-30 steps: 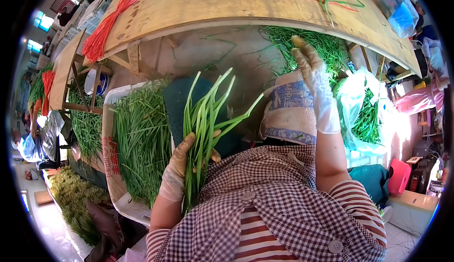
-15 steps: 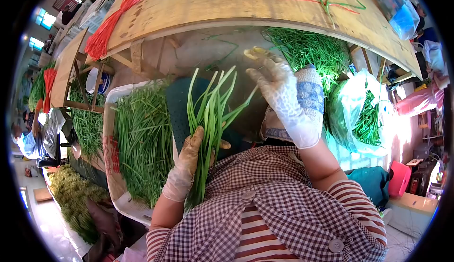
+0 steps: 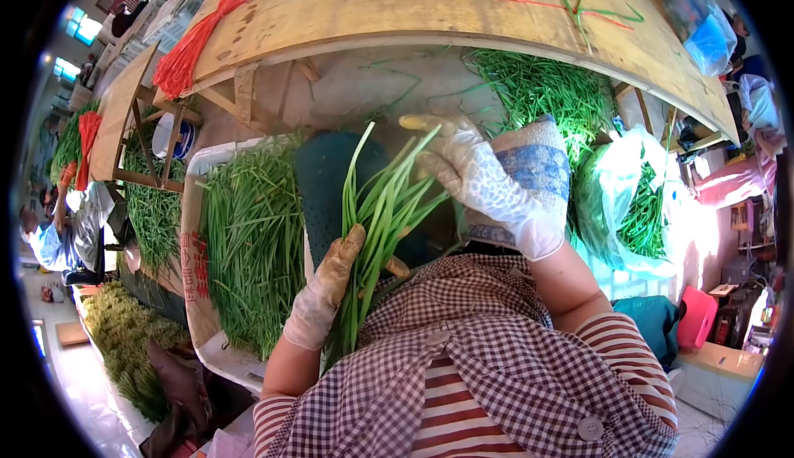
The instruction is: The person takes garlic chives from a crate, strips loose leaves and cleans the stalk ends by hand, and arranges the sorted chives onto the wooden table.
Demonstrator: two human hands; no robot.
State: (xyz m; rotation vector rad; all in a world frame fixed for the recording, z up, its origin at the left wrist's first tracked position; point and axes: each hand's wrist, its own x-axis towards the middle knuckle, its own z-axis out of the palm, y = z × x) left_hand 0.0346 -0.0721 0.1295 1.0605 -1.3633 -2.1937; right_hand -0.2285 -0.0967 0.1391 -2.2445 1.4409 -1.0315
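Observation:
My left hand [image 3: 331, 284], in a stained white glove, is closed round a loose bunch of green garlic chives [image 3: 387, 189] held upright in front of my apron. The cut ends fan out above the fist. Close to the right side of those ends is my right hand [image 3: 471, 164], also gloved, with its fingers apart and a yellowed fingertip stretched to the left. No stalk shows in its grip. More garlic chives [image 3: 248, 243] fill a white crate [image 3: 203, 326] beside my left arm.
A wooden table [image 3: 397, 11] spans the far side, with red ties [image 3: 194, 52] and a few loose stalks on it. Cut greens [image 3: 546, 86] lie on the floor under it. A clear plastic bag [image 3: 628, 193] of greens stands at the right.
My right hand has moved left, closer to the tops of the chives. The bunch's ends lean further right, while my left hand keeps its hold and shifts slightly.

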